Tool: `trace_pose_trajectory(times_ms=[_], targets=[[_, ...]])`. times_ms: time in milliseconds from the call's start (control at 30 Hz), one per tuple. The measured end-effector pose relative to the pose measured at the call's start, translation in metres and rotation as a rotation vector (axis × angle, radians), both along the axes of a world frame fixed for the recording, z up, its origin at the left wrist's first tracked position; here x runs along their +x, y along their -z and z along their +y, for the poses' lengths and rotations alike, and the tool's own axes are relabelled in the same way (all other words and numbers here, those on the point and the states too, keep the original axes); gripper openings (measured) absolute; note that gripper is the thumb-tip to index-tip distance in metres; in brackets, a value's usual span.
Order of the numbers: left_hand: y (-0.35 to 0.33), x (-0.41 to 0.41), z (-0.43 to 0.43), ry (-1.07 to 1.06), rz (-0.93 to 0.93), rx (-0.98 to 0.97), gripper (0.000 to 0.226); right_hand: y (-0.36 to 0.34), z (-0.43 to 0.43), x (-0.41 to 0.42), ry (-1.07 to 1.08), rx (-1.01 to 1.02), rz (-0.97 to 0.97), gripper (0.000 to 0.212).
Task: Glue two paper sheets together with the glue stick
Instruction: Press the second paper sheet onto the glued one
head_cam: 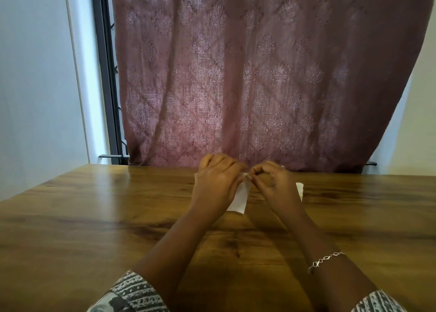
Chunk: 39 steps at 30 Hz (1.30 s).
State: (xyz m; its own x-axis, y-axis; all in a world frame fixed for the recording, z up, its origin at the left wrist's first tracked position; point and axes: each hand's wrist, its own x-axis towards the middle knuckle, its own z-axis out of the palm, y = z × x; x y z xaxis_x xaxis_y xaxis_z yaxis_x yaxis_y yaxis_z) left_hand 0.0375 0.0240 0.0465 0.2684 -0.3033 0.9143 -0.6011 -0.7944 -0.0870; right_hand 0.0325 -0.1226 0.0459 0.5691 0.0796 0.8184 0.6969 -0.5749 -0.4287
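L hand (217, 181) + R hand (276, 185): fingers curled, tips pinching top edge of small white paper sheet (240, 199) betw them

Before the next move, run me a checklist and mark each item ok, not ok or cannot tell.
1. Grip on the sheet: ok. The left hand and the right hand pinch the white sheet at its far edge.
2. Second sheet at hand: cannot tell. A white piece shows past the right hand; it may or may not be a separate sheet.
3. Glue stick within sight: not ok. None shows on the table.
4. Glue spread on the sheet: cannot tell. The hands hide most of it.
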Motion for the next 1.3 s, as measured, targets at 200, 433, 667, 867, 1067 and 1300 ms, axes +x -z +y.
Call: trace_pose_trajectory(times_ms=[200,433,667,867,1067,1300], targets=[[-0.001,-0.001,0.003,0.005,0.075,-0.027,0.027,-0.001,0.003,-0.001,-0.009,-0.032,-0.035,0.018],[-0.004,-0.003,0.004,0.144,0.172,-0.162,0.025,-0.001,0.002,-0.001,-0.126,0.057,0.042,0.014],[-0.004,-0.003,0.004,0.218,0.207,-0.23,0.022,0.0,0.005,-0.004,-0.159,0.056,0.102,0.011],[-0.006,-0.003,0.009,0.288,0.198,-0.395,0.025,-0.001,0.003,-0.004,-0.138,0.081,0.202,0.008],[-0.008,0.002,0.016,0.35,0.205,-0.528,0.028,0.0,0.002,-0.002,-0.134,0.073,0.249,0.011],[-0.01,0.003,0.024,0.399,0.24,-0.764,0.012,0.002,-0.003,0.0,-0.122,0.064,0.257,0.013]])
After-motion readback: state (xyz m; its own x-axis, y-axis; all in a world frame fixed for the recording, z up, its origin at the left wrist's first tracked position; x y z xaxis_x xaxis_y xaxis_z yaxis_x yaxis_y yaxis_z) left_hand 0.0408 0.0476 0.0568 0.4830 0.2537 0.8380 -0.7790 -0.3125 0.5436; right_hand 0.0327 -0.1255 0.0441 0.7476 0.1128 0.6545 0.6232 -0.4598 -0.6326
